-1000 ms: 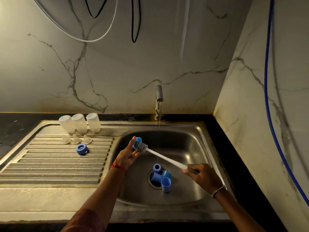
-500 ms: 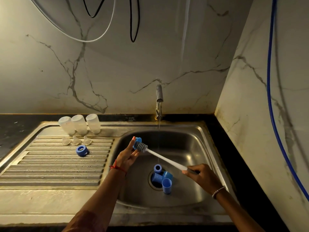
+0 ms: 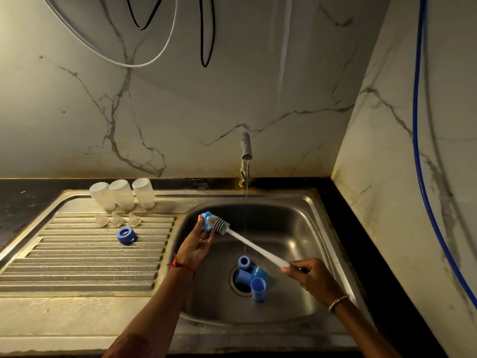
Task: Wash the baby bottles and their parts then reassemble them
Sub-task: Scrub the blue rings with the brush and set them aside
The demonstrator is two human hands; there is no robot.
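Right now the left hand (image 3: 196, 245) is raised over the left rim of the sink basin (image 3: 313, 210), its fingertips pinching a blue screw collar (image 3: 205, 220). The grey bristled head of a bottle brush (image 3: 219, 224) lies against that collar (whether the bristles reach inside it I cannot tell). The brush's white handle slants down to the right across the basin into the right hand (image 3: 308, 276), whose fingers are curled tight round the handle's end. A thin stream of water (image 3: 246, 195) falls from the tap (image 3: 246, 146) at the back edge of the sink, to the right of the brush head.

On the basin floor, over the drain, four blue bottle parts (image 3: 242, 276) lie huddled and touching; the nearest is a cap (image 3: 258, 289) standing mouth up.

Along the back edge of the ribbed drainboard (image 3: 77, 267), left of the basin, three translucent bottles (image 3: 122, 194) stand mouth down in a close row. Just in front of them sit three clear teats (image 3: 116, 219), also in a row. Nearer still, a second blue collar (image 3: 126, 235) lies alone on the ribs.

A red thread (image 3: 180, 264) circles the left wrist and a beaded bracelet (image 3: 338, 302) the right. The dark table (image 3: 20, 202) frames the sink, and a blue hose (image 3: 418, 125) runs down the right-hand wall.
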